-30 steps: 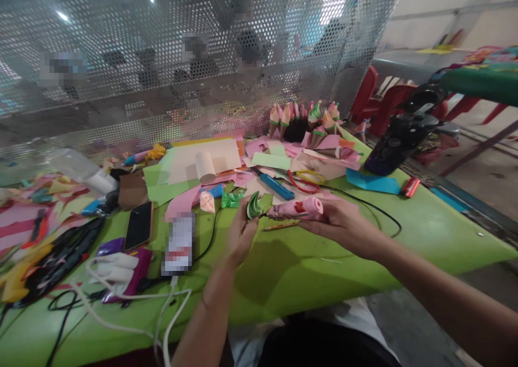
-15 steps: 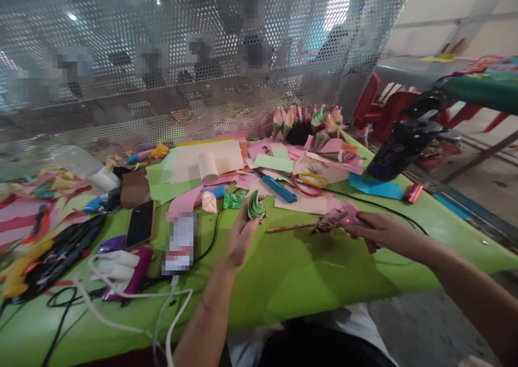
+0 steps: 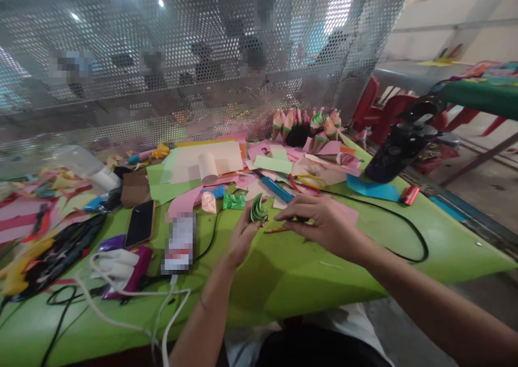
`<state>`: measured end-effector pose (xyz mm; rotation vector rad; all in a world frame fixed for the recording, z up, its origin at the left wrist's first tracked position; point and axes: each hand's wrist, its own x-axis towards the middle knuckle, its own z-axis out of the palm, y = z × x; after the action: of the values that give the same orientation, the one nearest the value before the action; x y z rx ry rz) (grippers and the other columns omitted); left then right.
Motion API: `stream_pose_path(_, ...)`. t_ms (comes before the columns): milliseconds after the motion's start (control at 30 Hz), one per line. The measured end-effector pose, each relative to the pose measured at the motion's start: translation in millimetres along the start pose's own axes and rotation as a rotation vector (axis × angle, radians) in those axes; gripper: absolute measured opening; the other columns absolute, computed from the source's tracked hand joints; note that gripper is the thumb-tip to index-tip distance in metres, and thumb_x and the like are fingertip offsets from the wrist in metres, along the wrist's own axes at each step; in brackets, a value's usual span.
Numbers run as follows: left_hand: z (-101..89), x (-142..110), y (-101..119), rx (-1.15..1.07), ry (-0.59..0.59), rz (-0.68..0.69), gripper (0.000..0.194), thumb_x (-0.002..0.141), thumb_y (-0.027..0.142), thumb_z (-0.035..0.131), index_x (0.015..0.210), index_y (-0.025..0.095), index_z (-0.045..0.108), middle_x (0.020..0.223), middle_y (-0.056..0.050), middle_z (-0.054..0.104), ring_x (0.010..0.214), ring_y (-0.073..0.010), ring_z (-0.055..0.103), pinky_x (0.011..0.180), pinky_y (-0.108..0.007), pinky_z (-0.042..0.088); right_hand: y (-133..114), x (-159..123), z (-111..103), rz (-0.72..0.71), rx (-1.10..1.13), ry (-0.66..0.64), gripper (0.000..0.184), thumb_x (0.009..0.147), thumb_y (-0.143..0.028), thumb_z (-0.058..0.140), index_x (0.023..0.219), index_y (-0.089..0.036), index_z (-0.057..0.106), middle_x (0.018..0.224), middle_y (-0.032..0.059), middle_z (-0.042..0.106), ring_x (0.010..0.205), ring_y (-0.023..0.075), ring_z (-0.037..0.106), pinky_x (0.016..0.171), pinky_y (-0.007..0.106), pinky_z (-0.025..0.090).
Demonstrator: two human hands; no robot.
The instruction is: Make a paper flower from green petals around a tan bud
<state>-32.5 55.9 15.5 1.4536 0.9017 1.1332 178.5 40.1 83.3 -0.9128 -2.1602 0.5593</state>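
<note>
My left hand is closed around a green pleated paper swirl, shaped like a soft-serve ice cream top, held upright above the green table. Its lower part is hidden by my fingers. To the right of the swirl, my right hand hovers with its fingers loosely stretched and a little bent, apart from the swirl and holding nothing that I can see. Below the right fingers lies a pencil, partly covered by the hand. A blue box cutter lies just beyond.
Paper ice cream cones stand at the back. Paper sheets, yellow-and-red scissors and a green wrapper lie ahead. At left are a phone and white cables. A dark tumbler stands right; a black cord loops nearby.
My right hand has let go of the pink glue gun, which is out of sight now, and moved left towards the swirl. The black cord has shifted. My left hand keeps hold of the swirl.
</note>
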Motion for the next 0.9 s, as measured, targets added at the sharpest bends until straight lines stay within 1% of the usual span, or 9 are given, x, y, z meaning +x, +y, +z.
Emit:
stream_pose_path(33,0.2,0.1,-0.4,0.0,0.004,-0.01,0.049,0.08,0.026,0.054,0.128,0.023,0.058,0.108,-0.006,0.063,0.089,-0.0195,0.055,0.081,-0.033,0.046,1.2,5.3,9.1,0.001,0.019,0.007,0.02,0.094,-0.021,0.057,0.102,-0.024,0.075,0.095,0.0066,0.071,0.086,0.0184,0.068,0.076,0.029,0.053)
stream_pose_path(100,0.8,0.4,-0.8,-0.001,0.015,-0.024,0.048,0.079,0.025,0.054,0.127,0.023,0.059,0.113,-0.006,0.064,0.089,-0.0196,0.055,0.08,-0.033,0.046,5.4,11.9,22.7,-0.022,0.015,0.046,0.021,0.093,-0.019,0.058,0.104,-0.024,0.075,0.094,0.0067,0.071,0.086,0.0184,0.068,0.076,0.029,0.053)
stream_pose_path(167,1.1,0.7,-1.6,0.0,0.016,-0.025,0.047,0.079,0.025,0.055,0.126,0.023,0.06,0.116,-0.006,0.064,0.087,-0.0193,0.055,0.08,-0.033,0.047,9.3,14.5,30.5,-0.031,-0.023,0.083,0.02,0.092,-0.017,0.059,0.102,-0.023,0.075,0.093,0.0069,0.071,0.087,0.0191,0.068,0.076,0.029,0.054)
stream_pose_path(233,0.9,1.1,-3.3,0.013,0.0,-0.023,0.047,0.081,0.025,0.055,0.127,0.024,0.06,0.118,-0.006,0.064,0.09,-0.02,0.056,0.082,-0.034,0.048,11.4,15.0,33.7,-0.029,-0.062,0.099,0.019,0.091,-0.015,0.061,0.1,-0.023,0.075,0.093,0.0071,0.071,0.087,0.0196,0.068,0.075,0.029,0.053)
stream_pose_path(333,-0.3,1.5,-6.6,0.035,-0.038,0.022,0.048,0.083,0.025,0.055,0.131,0.025,0.058,0.126,-0.006,0.062,0.107,-0.0249,0.057,0.09,-0.036,0.048,11.0,15.4,33.8,-0.004,-0.09,0.072,0.014,0.089,-0.015,0.064,0.096,-0.022,0.075,0.09,0.0062,0.071,0.084,0.0189,0.068,0.074,0.028,0.052)
stream_pose_path(400,-0.7,1.8,-7.5,0.033,-0.047,0.055,0.049,0.083,0.025,0.055,0.132,0.024,0.057,0.131,-0.007,0.06,0.119,-0.0279,0.053,0.096,-0.038,0.046,10.2,16.3,32.5,0.012,-0.097,0.039,0.011,0.088,-0.014,0.066,0.092,-0.021,0.074,0.088,0.0052,0.071,0.082,0.0179,0.067,0.073,0.027,0.05)
stream_pose_path(467,-0.6,2.1,-6.8,0.024,-0.056,0.061,0.05,0.083,0.025,0.055,0.133,0.024,0.057,0.135,-0.007,0.059,0.126,-0.0292,0.05,0.1,-0.039,0.044,10.3,17.3,30.8,0.009,-0.106,0.018,0.011,0.088,-0.013,0.066,0.09,-0.02,0.074,0.086,0.0048,0.07,0.081,0.0174,0.067,0.072,0.026,0.049)
stream_pose_path(633,0.8,2.7,-3.5,0.022,-0.072,0.059,0.051,0.082,0.024,0.054,0.133,0.024,0.056,0.137,-0.006,0.058,0.129,-0.0289,0.049,0.104,-0.04,0.041,15.2,18.7,27.5,-0.034,-0.138,-0.015,0.011,0.088,-0.011,0.065,0.089,-0.018,0.073,0.088,0.006,0.07,0.081,0.0179,0.067,0.069,0.026,0.048)
stream_pose_path(900,2.5,2.9,-0.8,0.019,-0.092,0.05,0.056,0.08,0.021,0.051,0.135,0.024,0.055,0.138,-0.005,0.057,0.123,-0.0275,0.05,0.103,-0.039,0.041,20.3,20.1,24.7,-0.031,-0.109,-0.045,0.012,0.087,-0.01,0.065,0.087,-0.019,0.073,0.093,0.0063,0.071,0.088,0.0185,0.068,0.076,0.027,0.051)
